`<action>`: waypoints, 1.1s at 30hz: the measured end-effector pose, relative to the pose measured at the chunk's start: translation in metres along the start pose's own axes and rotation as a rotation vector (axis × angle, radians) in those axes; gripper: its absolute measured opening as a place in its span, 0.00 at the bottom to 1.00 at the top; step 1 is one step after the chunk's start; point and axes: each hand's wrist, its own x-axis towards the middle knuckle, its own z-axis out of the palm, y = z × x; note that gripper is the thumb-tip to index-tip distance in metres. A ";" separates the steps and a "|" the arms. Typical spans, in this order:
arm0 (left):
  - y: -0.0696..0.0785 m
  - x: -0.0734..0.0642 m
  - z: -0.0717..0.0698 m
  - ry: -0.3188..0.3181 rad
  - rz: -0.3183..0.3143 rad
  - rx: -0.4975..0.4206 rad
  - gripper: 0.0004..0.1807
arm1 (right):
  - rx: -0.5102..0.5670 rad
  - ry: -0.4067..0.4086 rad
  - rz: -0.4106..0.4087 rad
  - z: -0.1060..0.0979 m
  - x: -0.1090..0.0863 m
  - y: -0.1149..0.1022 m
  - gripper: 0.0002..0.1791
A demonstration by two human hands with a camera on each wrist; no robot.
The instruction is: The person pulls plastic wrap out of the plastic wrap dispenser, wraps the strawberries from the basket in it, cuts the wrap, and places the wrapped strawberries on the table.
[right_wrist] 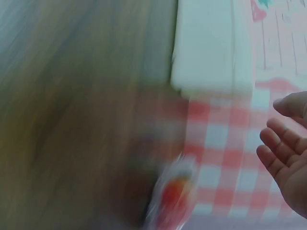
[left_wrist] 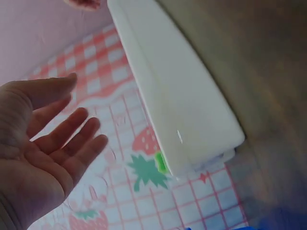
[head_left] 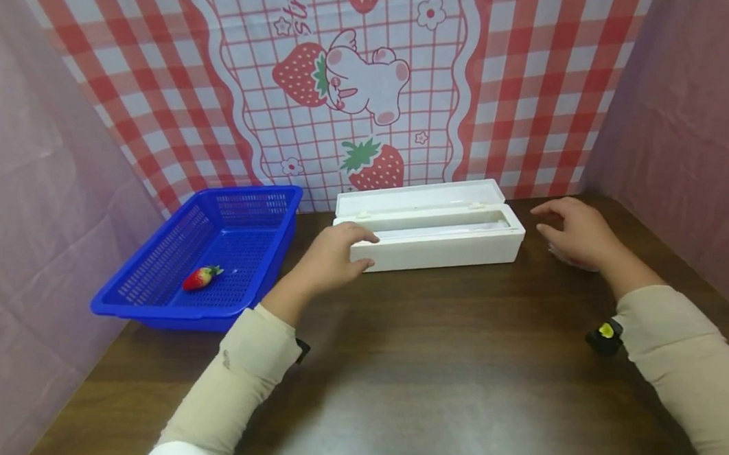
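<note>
A long white box (head_left: 444, 251) stands on the table with its narrow lid (head_left: 416, 193) raised at the back; clear film seems to lie in its opening. My left hand (head_left: 335, 253) is by the box's left front corner, thumb and fingers apart and holding nothing. Off the right end of the box is my right hand (head_left: 581, 233), fingers relaxed, also holding nothing. Below the right hand lies a red thing in clear plastic (right_wrist: 173, 203), blurred in the right wrist view and mostly hidden by the hand in the head view.
At the left stands a blue plastic basket (head_left: 103, 300) with a strawberry (head_left: 201, 279) inside. A red checked strawberry-print cloth (head_left: 532, 92) hangs behind the brown table (head_left: 456, 370). Pink cloth (head_left: 697, 135) closes both sides.
</note>
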 end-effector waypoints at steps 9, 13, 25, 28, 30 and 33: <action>-0.028 0.042 0.008 -0.163 -0.159 0.024 0.14 | -0.152 -0.178 -0.289 0.023 0.048 -0.048 0.21; -0.034 0.058 0.010 -0.179 -0.206 -0.015 0.13 | -0.294 -0.267 -0.288 0.024 0.059 -0.057 0.24; -0.039 0.081 0.008 -0.215 -0.286 -0.084 0.11 | -0.399 -0.201 -0.366 0.020 0.066 -0.052 0.10; -0.043 0.080 0.009 -0.233 -0.293 -0.104 0.11 | -0.365 -0.178 -0.373 0.020 0.067 -0.049 0.10; -0.046 0.079 0.011 -0.251 -0.293 -0.106 0.11 | -0.340 -0.173 -0.346 0.021 0.068 -0.046 0.09; -0.048 0.078 0.013 -0.283 -0.295 -0.100 0.14 | -0.308 -0.168 -0.263 0.022 0.068 -0.044 0.05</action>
